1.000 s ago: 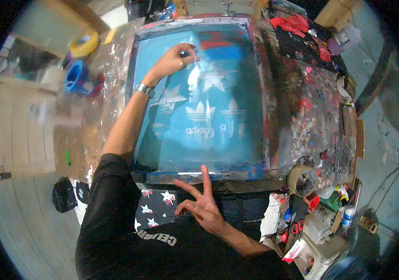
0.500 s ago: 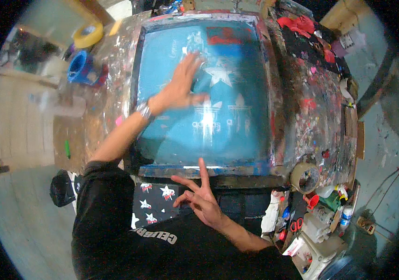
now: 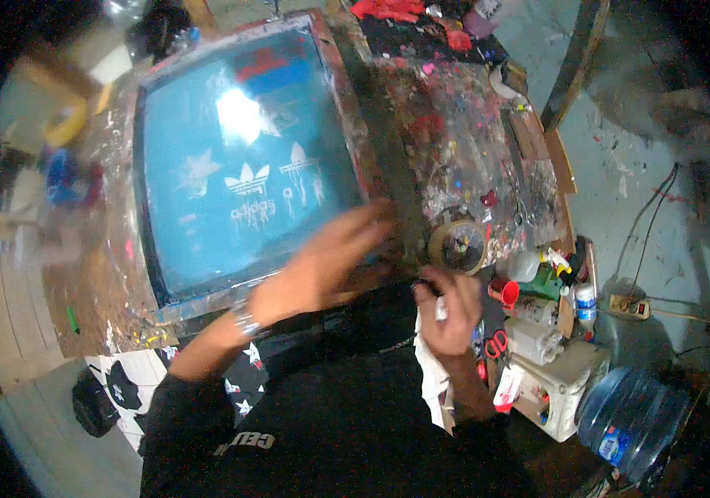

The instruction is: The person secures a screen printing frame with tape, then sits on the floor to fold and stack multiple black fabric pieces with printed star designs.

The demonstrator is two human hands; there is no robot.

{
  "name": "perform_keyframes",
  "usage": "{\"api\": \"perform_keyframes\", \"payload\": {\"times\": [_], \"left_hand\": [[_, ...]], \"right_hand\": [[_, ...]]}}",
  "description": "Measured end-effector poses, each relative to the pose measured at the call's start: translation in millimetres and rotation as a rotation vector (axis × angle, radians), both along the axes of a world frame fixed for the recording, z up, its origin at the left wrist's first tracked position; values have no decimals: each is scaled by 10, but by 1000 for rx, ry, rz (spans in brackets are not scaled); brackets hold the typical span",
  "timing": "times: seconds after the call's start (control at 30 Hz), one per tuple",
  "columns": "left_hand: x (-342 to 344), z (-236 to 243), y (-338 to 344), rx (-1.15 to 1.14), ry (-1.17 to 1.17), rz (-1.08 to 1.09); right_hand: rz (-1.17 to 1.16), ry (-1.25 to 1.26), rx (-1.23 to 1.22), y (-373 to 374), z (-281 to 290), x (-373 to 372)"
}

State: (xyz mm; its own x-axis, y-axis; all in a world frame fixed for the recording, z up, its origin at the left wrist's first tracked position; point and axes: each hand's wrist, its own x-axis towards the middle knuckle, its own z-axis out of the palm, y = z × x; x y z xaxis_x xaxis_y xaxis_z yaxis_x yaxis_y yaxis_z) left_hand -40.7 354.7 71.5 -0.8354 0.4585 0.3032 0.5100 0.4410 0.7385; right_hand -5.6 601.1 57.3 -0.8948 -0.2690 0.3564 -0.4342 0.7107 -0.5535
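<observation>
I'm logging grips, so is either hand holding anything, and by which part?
The left hand, blurred, seems empty; whether the right hand grips anything cannot be told.

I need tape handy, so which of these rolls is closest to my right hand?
The tan roll, on the table just beyond your right hand; the yellow roll and the blurred blue roll sit over at the left.

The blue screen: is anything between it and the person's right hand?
Yes: in this view the left hand, blurred, covers the near right corner of the frame, between the right hand and the blue screen. Whether it touches the frame is unclear.
</observation>
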Motion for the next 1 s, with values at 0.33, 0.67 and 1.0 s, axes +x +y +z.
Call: {"api": "perform_keyframes", "payload": {"times": [0.33,0.67,1.0], "left_hand": [[-667,-955,651,118,-32,-377],[1218,230,-674,167,-169,432],[1336,53,-595,125,-128,576]], "right_hand": [[261,127,299,812,-561,-137],[928,384,-231,-807,-437,-300],[835,554,-362,-1111,-1269,-227]]}}
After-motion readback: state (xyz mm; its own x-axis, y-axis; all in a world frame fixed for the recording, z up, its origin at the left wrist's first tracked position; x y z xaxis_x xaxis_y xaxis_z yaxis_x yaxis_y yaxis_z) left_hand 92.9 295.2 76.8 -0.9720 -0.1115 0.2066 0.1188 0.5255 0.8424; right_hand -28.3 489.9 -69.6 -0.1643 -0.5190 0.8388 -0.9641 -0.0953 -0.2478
